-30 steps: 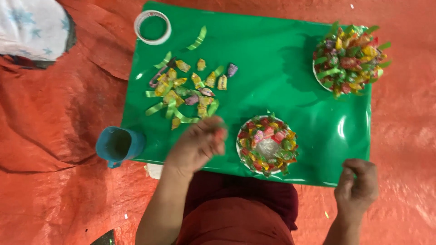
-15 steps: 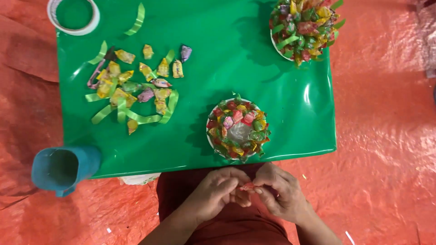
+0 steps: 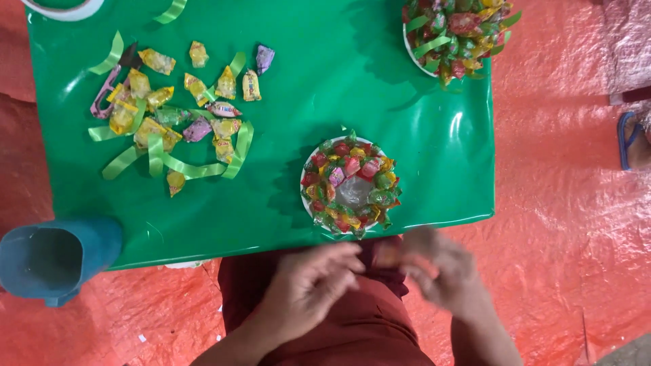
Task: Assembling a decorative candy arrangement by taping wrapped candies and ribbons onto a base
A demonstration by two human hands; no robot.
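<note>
Both my hands hover over my lap just below the near edge of the green table (image 3: 434,156). My left hand (image 3: 312,281) has its fingers curled toward my right hand (image 3: 441,271), which is blurred by motion. A small reddish piece (image 3: 388,255), probably a wrapped candy, sits at my right fingertips between the hands. Just above them stands a white plate (image 3: 306,177) ringed with colourful wrapped candies (image 3: 349,183).
Loose wrapped candies (image 3: 196,88) and green ribbon strips (image 3: 196,169) lie at the table's left with pink scissors (image 3: 103,98). A second candy plate (image 3: 454,30) sits top right, a tape roll (image 3: 64,8) top left. A blue cup (image 3: 54,261) and a sandal (image 3: 630,139) rest on the orange tarp (image 3: 563,237).
My left hand came back from the table and met my right hand over my lap. The hands have since parted slightly, the right one moving fast. The view shifted toward the table's right.
</note>
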